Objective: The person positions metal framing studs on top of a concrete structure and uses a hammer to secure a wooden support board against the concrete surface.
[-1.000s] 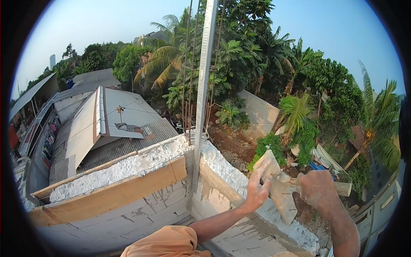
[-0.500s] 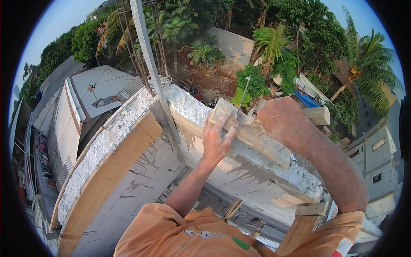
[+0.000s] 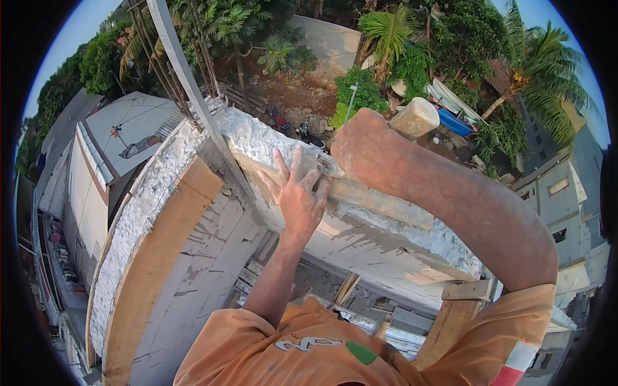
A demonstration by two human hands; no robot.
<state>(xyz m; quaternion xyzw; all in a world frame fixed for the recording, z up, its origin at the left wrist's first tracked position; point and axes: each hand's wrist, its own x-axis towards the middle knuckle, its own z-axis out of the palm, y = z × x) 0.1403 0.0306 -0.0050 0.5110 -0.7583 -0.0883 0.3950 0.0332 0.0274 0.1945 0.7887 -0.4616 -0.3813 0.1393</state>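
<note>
My left hand (image 3: 296, 199) lies with fingers spread on a short, weathered board (image 3: 386, 202) along the inner edge of the rough concrete wall top (image 3: 254, 128). My right hand (image 3: 357, 141) is closed round a tool with a thick pale, cylindrical handle (image 3: 415, 117); its head is mostly hidden behind the hand. The hand is just right of my left fingers, above the board. A metal upright (image 3: 190, 80) stands at the wall corner to the left.
A long tan formwork board (image 3: 164, 257) lines the left wall. Bundled rebar (image 3: 203, 51) rises at the corner. Below are grey roofs (image 3: 125, 128), a dirt yard (image 3: 270, 87) with parked motorbikes, trees, a blue tarp (image 3: 454, 122), timber formwork (image 3: 444, 328) and buildings at right.
The view has tilted downward. The board has gone from raised in my left hand to lying on the wall, with those fingers now spread. My right hand's tool has swung upward at its handle end.
</note>
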